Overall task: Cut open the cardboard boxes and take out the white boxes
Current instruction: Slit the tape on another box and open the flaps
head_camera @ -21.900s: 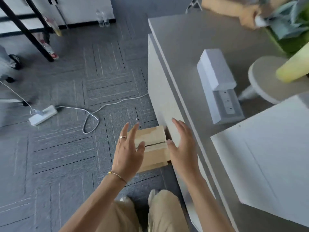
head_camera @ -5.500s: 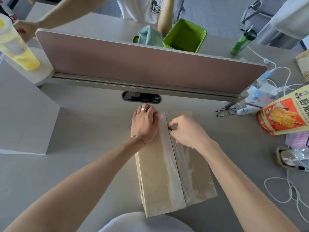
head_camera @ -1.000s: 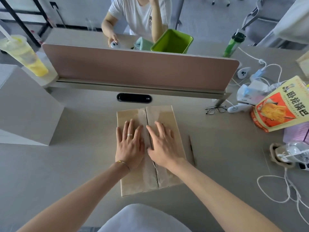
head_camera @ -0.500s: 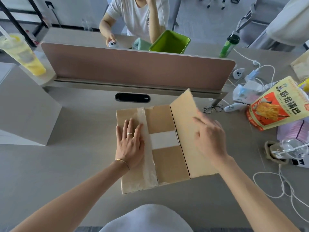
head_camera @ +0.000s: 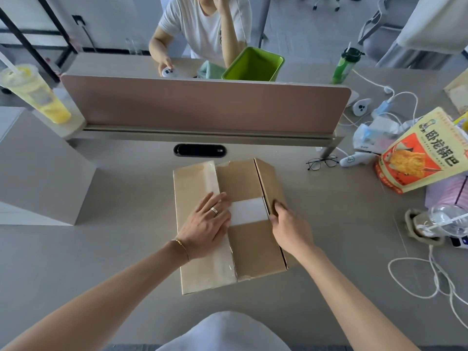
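White box (head_camera: 249, 211) between left hand (head_camera: 206, 228), right hand (head_camera: 291, 230) grip.

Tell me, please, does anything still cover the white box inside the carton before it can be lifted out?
Yes. Two inner flaps cover its far and near ends, leaving only a white box strip exposed. The left outer flap is still closed, under the left hand. The right hand holds the right flap up.

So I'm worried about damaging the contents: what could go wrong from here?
The left hand presses flat on the closed left flap of the cardboard box, which could block the white box from lifting out. The right hand holds the raised right flap; yanking it might tear the cardboard.
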The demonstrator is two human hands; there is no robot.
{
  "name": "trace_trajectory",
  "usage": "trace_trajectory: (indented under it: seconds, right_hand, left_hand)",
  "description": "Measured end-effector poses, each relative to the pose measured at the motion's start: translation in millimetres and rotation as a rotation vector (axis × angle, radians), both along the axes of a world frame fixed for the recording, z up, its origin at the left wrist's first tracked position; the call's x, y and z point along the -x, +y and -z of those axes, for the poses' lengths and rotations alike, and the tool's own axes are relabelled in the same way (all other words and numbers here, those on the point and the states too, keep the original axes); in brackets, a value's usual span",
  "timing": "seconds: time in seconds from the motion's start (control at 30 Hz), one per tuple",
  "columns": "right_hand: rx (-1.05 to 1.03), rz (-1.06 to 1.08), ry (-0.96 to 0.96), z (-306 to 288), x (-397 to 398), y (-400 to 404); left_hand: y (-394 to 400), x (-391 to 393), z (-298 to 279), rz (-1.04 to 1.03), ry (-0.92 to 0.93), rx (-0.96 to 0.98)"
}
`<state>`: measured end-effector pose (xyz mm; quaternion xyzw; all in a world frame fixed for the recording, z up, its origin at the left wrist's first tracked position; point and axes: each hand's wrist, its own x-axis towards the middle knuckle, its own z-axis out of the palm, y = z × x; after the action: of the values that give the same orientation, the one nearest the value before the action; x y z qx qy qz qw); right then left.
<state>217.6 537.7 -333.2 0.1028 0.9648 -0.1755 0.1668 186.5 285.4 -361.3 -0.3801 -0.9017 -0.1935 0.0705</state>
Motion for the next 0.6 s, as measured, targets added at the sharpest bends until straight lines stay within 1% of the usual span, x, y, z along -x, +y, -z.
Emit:
trace_trajectory:
  seconds: [0.1,0.17,0.23,0.3,0.37,0.43,0.47,0.5,0.53,0.6]
  right_hand:
    - [-0.026,-0.045,-0.002,-0.6,2.0,2.9]
    - [-0.052,-0.07,-0.002,-0.4,4.5,1.6]
    - [-0.069,-0.074,-0.003,-2.4,8.6,0.2]
    - [-0.067,-0.067,0.008,-5.9,14.2,-0.3]
    - [-0.045,-0.053,0.019,-7.3,20.7,-0.1]
    - [-0.051,-0.05,0.032,-8.3,28.3,-0.2]
    - [-0.067,-0.055,0.048,-8.9,32.1,-0.6]
    - [-0.085,-0.058,0.064,-9.3,35.3,-1.5]
    - [-0.1,-0.056,0.074,-9.3,37.9,-3.2]
    - [-0.11,-0.023,0.07,-8.6,42.4,-10.2]
  left_hand:
    - [-3.2,10.0,-38.5,-0.001,0.044,-0.012]
    - [-10.7,15.0,-73.0,-0.032,0.044,0.037]
    - [-23.0,16.3,-101.8,-0.12,0.047,0.132]
    - [-39.4,14.0,-118.6,-0.268,0.049,0.278]
    - [-56.8,9.4,-123.3,-0.437,-0.047,0.446]
    - [-72.5,6.2,-109.3,-0.575,-0.251,0.517]
    - [-77.8,4.7,-98.2,-0.614,-0.385,0.513]
    - [-82.4,4.4,-80.8,-0.646,-0.524,0.443]
    - [-83.7,3.7,-64.5,-0.681,-0.665,0.286]
    - [-80.2,3.4,-40.6,-0.741,-0.924,-0.151]
